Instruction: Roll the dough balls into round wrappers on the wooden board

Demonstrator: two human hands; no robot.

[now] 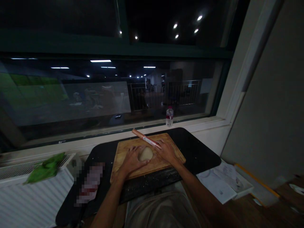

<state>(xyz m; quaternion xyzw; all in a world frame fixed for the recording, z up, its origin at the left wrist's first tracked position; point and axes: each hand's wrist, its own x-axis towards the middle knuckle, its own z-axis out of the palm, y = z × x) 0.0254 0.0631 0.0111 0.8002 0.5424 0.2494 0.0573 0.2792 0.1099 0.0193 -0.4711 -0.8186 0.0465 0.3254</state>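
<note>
A pale ball of dough (145, 154) lies on a wooden cutting board (123, 150) on a black table (197, 148). My left hand (131, 160) cups the dough's left side with fingers curved against it. My right hand (167, 152) rests flat on the board at the dough's right side, fingers stretched toward it. A wooden rolling pin (145, 138) lies slantwise at the back of the board, just beyond my right fingertips.
A small water bottle (169, 116) stands on the window sill behind the table. A white radiator (30, 193) with a green cloth (45, 167) on it is at the left. Papers (223, 183) lie right of the table. A blurred packet (90, 185) sits on the table's left.
</note>
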